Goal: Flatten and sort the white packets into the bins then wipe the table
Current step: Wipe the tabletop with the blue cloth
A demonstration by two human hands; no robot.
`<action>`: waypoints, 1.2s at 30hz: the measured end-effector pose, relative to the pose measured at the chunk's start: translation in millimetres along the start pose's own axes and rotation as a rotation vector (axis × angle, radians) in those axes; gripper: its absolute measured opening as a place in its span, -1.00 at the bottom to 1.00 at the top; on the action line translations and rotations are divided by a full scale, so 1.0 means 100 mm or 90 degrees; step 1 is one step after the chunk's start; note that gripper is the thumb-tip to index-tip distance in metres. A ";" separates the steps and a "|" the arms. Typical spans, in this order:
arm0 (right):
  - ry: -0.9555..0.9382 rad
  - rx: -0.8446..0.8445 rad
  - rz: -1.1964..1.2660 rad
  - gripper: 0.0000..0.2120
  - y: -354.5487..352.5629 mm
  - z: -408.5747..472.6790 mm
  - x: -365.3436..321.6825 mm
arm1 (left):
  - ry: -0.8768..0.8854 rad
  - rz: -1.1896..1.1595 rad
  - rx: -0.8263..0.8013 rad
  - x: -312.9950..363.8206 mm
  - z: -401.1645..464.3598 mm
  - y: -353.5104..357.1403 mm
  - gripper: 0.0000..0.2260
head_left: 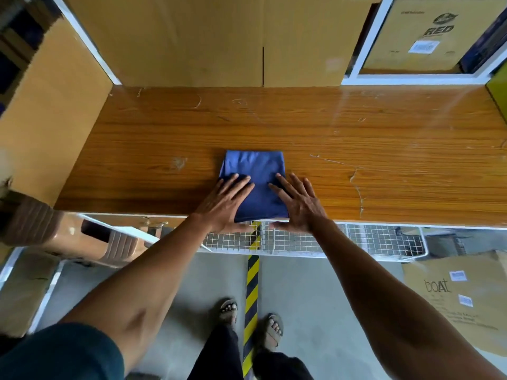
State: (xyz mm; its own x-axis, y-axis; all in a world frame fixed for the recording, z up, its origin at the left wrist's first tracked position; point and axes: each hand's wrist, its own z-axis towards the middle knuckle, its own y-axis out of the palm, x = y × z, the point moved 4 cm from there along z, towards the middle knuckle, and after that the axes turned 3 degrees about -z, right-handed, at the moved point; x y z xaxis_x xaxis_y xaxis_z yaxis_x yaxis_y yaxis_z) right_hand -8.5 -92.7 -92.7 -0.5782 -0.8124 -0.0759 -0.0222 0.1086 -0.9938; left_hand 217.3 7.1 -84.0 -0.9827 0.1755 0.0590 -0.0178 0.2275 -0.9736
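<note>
A folded blue cloth (255, 171) lies on the wooden table (384, 149) near its front edge, in the middle. My left hand (223, 202) presses flat on the cloth's left side with straight fingers. My right hand (297, 204) lies flat on the cloth's right side, fingers spread. Both thumbs hang just past the table's front edge. No white packets show on the table.
Large cardboard boxes (219, 39) stand behind the table, with another (52, 105) at its left end. A white wire basket (356, 239) hangs under the front edge. Brown plastic bins (82, 237) sit lower left. A boat box (463, 297) leans at the right. Yellow-black floor tape (251, 297) runs between my feet.
</note>
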 end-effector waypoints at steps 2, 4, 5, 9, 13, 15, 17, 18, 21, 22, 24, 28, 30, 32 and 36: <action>-0.005 0.027 0.008 0.04 0.00 -0.05 -0.03 | 0.005 0.015 0.018 0.04 -0.06 0.02 0.10; -0.011 0.048 0.025 -0.01 -0.04 -0.09 -0.09 | -0.008 0.005 0.045 0.08 -0.12 0.00 0.02; -0.012 0.058 0.033 -0.04 -0.06 -0.12 -0.13 | -0.010 -0.004 0.071 0.12 -0.16 -0.03 -0.05; -0.040 0.079 0.022 -0.21 -0.17 -0.22 -0.21 | 0.048 -0.023 0.176 0.25 -0.32 -0.16 -0.42; -0.067 0.079 0.076 -0.46 -0.36 -0.33 -0.25 | 0.051 -0.100 0.129 0.22 -0.44 -0.35 -0.71; -0.019 0.017 0.143 -0.57 -0.47 -0.35 -0.25 | 0.004 -0.196 0.043 0.22 -0.45 -0.49 -0.83; 0.062 -0.090 0.241 -0.63 -0.59 -0.36 -0.26 | -0.070 -0.313 -0.081 0.22 -0.44 -0.62 -0.92; 0.095 -0.141 0.281 -0.64 -0.65 -0.37 -0.26 | -0.106 -0.364 -0.149 0.22 -0.45 -0.68 -0.93; 0.151 -0.204 0.393 -0.79 -0.91 -0.42 -0.28 | -0.208 -0.510 -0.258 0.18 -0.51 -0.80 -0.67; 0.179 -0.200 0.458 -0.87 -0.97 -0.44 -0.26 | -0.232 -0.579 -0.252 0.15 -0.54 -0.84 -0.51; 0.263 -0.195 0.644 -0.91 -1.12 -0.53 -0.30 | -0.280 -0.737 -0.231 0.11 -0.61 -0.92 -0.28; 0.260 -0.167 0.846 -0.78 -1.30 -0.63 -0.30 | -0.328 -0.953 -0.147 0.16 -0.72 -1.23 -0.42; 0.256 -0.135 0.924 -0.71 -1.38 -0.64 -0.31 | -0.319 -1.035 -0.069 0.16 -0.73 -1.33 -0.41; 0.255 -0.108 0.980 -0.66 -1.45 -0.64 -0.33 | -0.315 -1.091 0.014 0.18 -0.73 -1.40 -0.60; 0.222 -0.065 1.050 -0.70 -1.61 -0.61 -0.39 | -0.320 -1.156 0.125 0.20 -0.74 -1.54 -0.84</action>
State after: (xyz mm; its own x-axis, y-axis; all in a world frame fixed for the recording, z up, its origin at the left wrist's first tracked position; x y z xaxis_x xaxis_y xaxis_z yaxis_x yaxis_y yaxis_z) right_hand -32.0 -43.6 75.6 -0.1765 0.3519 -0.9193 0.7054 0.6965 0.1312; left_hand 214.3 46.4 83.1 0.2934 -0.3841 0.8755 -0.9333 -0.3135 0.1752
